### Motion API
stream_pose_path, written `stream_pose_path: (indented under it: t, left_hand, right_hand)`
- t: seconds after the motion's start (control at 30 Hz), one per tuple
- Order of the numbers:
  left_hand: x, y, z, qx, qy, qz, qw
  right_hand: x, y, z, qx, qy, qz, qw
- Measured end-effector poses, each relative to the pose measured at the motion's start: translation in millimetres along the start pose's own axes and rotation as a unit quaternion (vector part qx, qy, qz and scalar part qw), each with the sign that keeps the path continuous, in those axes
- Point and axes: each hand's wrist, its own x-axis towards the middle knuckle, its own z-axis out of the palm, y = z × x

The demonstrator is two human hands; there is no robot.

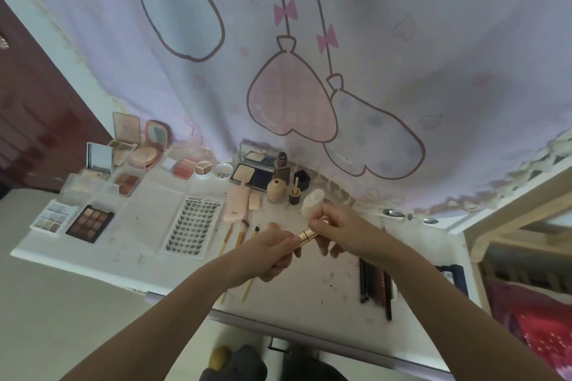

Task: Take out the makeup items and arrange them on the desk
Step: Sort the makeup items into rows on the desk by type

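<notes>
Both hands are working above the near middle of the desk [130, 244], and the risk is sitting right between them: the gold tube [307, 233] is being held in the air, the left hand [272, 254] curling round its near end and the right hand [335, 233] pinching its far end with fingers bent over the top. If the person is pulling or twisting the cap, the two parts could be coming apart with a jerk, and a loose piece could be dropping onto the brushes [240, 241] lying just left of the hands or knocking the white cap [312, 201] standing just beyond. An elbow swinging out could also be scattering the dark pencils [376, 281] lying to the right.

The tube itself is looking slim, shiny and rose-gold, with a thin seam ring showing near its middle; its ends are hiding inside the fingers, so whether it is open or closed cannot be told. Slick metal like that is likely slipping easily in a light pinch
</notes>
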Motion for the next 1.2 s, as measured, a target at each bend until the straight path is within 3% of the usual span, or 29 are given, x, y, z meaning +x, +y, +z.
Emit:
stream_pose_path:
  t: [0.17,0.37,0.53,0.7,0.9,1.03,1.1,1.2]
  left_hand:
    - [5,3,4,0.241,0.060,0.032,0.968]
    - [7,8,-1,0.320,0.066,0.043,0.944]
    - [10,9,2,0.322,0.076,0.066,0.942]
    - [8,14,-2,0.245,0.069,0.051,0.966]
    - [7,14,-2,0.275,0.074,0.060,0.957]
    - [8,12,-3,0.264,0.079,0.048,0.960]
    - [9,10,-1,0.289,0.081,0.047,0.953]
    - [13,9,2,0.285,0.081,0.056,0.953]
  right_hand:
    - [-7,-6,-8,-0.086,-0.038,0.110,0.989]
    - [-12,-2,-13,-0.023,-0.042,0.065,0.997]
    - [-16,-5,-14,-0.045,-0.032,0.109,0.993]
    - [-18,0,-16,0.003,-0.022,0.014,1.000]
    - [-19,-7,-14,-0.050,-0.024,0.074,0.996]
    - [-17,0,-17,0.008,-0.025,0.021,0.999]
    - [-18,-2,-19,0.028,-0.047,0.042,0.998]
    - [-17,-4,-16,-0.045,-0.038,0.101,0.993]
